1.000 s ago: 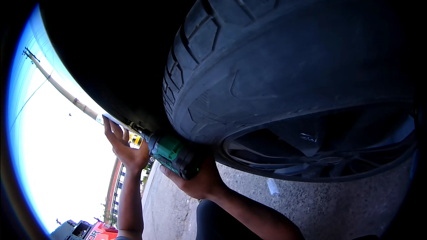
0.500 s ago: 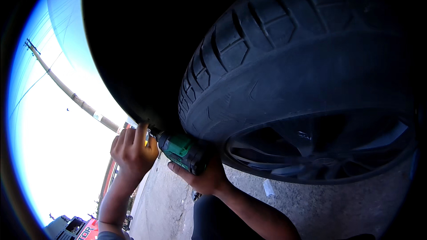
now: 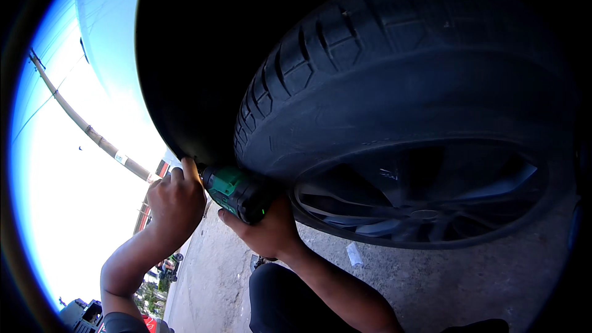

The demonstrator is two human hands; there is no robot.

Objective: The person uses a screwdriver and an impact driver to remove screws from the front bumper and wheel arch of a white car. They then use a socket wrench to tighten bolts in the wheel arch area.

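My right hand (image 3: 269, 229) is wrapped round the handle of a green and black cordless drill (image 3: 229, 186). Its nose points up and left, toward the lower edge of the dark wheel arch (image 3: 185, 111). Just ahead of that nose, my left hand (image 3: 177, 200) is closed with its fingers curled up against the arch edge. Whatever its fingertips pinch there is hidden, and so is the tip of the drill. A large black tire (image 3: 394, 98) on a dark multi-spoke wheel (image 3: 425, 213) stands close to the right of the drill.
Rough concrete ground (image 3: 444, 277) lies below, with a small pale scrap (image 3: 354, 254) under the wheel. My dark-clothed knee (image 3: 290, 299) is beneath my right forearm. A utility pole (image 3: 80, 120) rises outside at the left, and a red object (image 3: 150, 323) shows at lower left.
The drill and both hands have shifted slightly left and up in the view. The drill's nose sits closer to the arch edge, and the yellow glow by my left hand no longer shows.
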